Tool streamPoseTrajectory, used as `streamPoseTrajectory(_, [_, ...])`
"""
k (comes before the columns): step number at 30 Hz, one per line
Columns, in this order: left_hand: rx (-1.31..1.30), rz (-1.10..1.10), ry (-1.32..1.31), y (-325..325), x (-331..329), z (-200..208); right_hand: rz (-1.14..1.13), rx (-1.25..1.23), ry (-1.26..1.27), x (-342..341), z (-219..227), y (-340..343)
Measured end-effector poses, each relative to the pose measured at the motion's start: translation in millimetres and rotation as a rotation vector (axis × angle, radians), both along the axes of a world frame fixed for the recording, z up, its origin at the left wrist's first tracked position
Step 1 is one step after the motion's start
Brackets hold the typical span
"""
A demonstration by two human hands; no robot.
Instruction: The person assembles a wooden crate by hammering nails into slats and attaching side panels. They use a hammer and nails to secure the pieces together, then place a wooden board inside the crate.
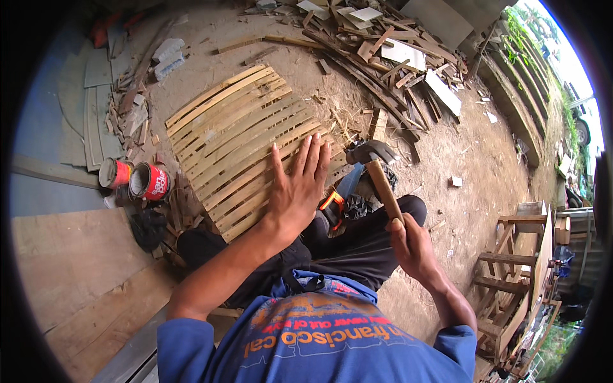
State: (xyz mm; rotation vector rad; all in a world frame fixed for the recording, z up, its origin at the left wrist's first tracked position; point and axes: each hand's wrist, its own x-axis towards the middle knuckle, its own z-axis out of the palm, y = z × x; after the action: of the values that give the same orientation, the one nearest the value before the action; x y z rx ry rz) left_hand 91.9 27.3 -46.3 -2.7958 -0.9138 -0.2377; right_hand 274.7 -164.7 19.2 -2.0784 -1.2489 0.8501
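I grip the hammer: wooden handle, matt; metal head, dull sheen. Slats: bare wood, matt, rough-looking. My shirt: matt printed cloth. Ground: rough, matt earth.

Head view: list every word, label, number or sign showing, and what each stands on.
I'll locate lettering without copying wording.
Blue shirt: orange and pinkish-red lettering across the front.
Larger tin: pale lettering on its red side.
Smaller tin: red side, pale marks too small to read.
Hammer and slatted wooden panel: no lettering I can make out.
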Motion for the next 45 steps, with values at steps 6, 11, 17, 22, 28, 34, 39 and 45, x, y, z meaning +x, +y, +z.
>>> streamPoseTrajectory(6, [-0.027, 0.012, 0.040, 0, 2, -1, 0.039, 0.717, 0.257, 2, 5, -14])
streamPoseTrajectory(11, [-0.051, -0.002, 0.027, -2, 0, -3, -0.005, -0.084, -0.073, 14, -9, -21])
streamPoseTrajectory(17, [-0.016, 0.012, -0.029, -2, 0, -5, -0.091, 0.128, -0.035, 10, -19, -43])
streamPoseTrajectory(22, [0.007, 0.006, 0.037, -1, 0, -2, 0.041, 0.046, -0.104, 6, -10, -14])
streamPoseTrajectory(28, [-0.014, 0.007, 0.053, 0, 1, 1, -0.095, 0.662, 0.439, 3, 19, -12])
streamPoseTrajectory(34, [-0.069, 0.013, 0.006, 2, 7, 1, 0.114, -0.209, -0.152, -7, -18, -24])
streamPoseTrajectory(39, [-0.074, -0.007, -0.055, 4, 8, -5, 0.037, 0.081, -0.051, -3, -13, -19])
streamPoseTrajectory(45, [-0.010, 0.011, -0.003, 3, 7, -6, 0.041, 0.059, -0.083, 10, 17, 1])
